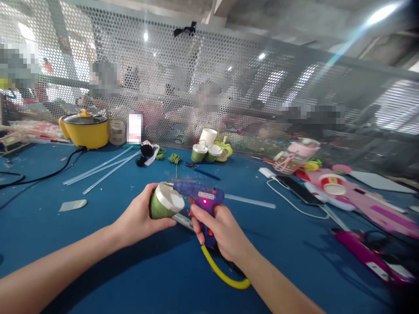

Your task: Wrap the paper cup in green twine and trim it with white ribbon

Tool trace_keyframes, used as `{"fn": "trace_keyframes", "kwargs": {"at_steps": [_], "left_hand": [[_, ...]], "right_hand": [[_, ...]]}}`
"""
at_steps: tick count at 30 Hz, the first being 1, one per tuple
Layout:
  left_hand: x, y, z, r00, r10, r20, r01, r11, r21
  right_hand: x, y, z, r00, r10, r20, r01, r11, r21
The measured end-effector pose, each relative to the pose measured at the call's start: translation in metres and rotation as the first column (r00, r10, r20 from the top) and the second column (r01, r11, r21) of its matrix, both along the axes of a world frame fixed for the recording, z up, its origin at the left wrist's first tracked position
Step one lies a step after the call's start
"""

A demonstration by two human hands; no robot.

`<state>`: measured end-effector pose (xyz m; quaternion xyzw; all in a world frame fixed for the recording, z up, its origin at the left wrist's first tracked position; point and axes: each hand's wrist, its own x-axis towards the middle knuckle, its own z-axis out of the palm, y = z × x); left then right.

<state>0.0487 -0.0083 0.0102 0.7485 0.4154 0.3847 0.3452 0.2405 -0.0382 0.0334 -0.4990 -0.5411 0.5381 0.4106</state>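
My left hand (pixel 139 213) is wrapped round a small paper cup (pixel 163 209) that is covered in green yarn and has a white rim; the cup lies tilted. In my right hand (pixel 222 226) is a blue glue gun (pixel 196 192) with a lit red light, a clear glue stick (pixel 250 201) out of its back and a yellow cord sleeve (pixel 225 277) below. Its nozzle touches or hovers just over the cup's white end; I cannot tell which. A strand of green yarn runs from behind the cup to a green yarn bundle (pixel 174 158).
Green-wrapped cups (pixel 198 153) and pliers (pixel 191 165) lie near the perforated metal screen (pixel 170 87). Left stand a yellow electric pot (pixel 88 131), a jar (pixel 117 132) and loose glue sticks (pixel 101 168). Right are a phone (pixel 299 190), cables and a magenta power strip (pixel 369 255).
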Motion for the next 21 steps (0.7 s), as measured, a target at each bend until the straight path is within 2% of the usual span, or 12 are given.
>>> {"fn": "trace_keyframes", "kwargs": {"at_steps": [3, 8, 11, 14, 17, 21], "left_hand": [[0.0, 0.002, -0.001, 0.999, 0.006, 0.034, -0.005, 1.0, -0.02], [-0.002, 0.004, -0.002, 0.999, 0.026, 0.022, -0.024, 0.997, -0.076], [-0.004, 0.008, -0.003, 0.999, 0.05, 0.012, -0.049, 0.995, -0.082], [-0.01, 0.019, -0.003, 0.993, 0.108, 0.036, -0.106, 0.992, -0.067], [-0.017, 0.035, -0.004, 0.976, 0.206, 0.072, -0.2, 0.976, -0.082], [-0.017, 0.058, -0.005, 0.946, 0.275, 0.169, -0.251, 0.956, -0.148]], "right_hand": [[0.0, 0.0, 0.0, 0.999, -0.015, 0.04, 0.015, 1.0, 0.004], [0.006, 0.002, 0.008, 0.99, -0.103, -0.098, 0.105, 0.994, 0.016], [0.018, 0.007, 0.013, 0.983, -0.164, -0.087, 0.168, 0.985, 0.037], [0.037, 0.017, 0.015, 0.966, -0.256, 0.012, 0.254, 0.963, 0.088], [0.058, 0.034, 0.015, 0.916, -0.33, 0.228, 0.309, 0.943, 0.124], [0.085, 0.056, 0.007, 0.861, -0.346, 0.373, 0.341, 0.936, 0.083]]}}
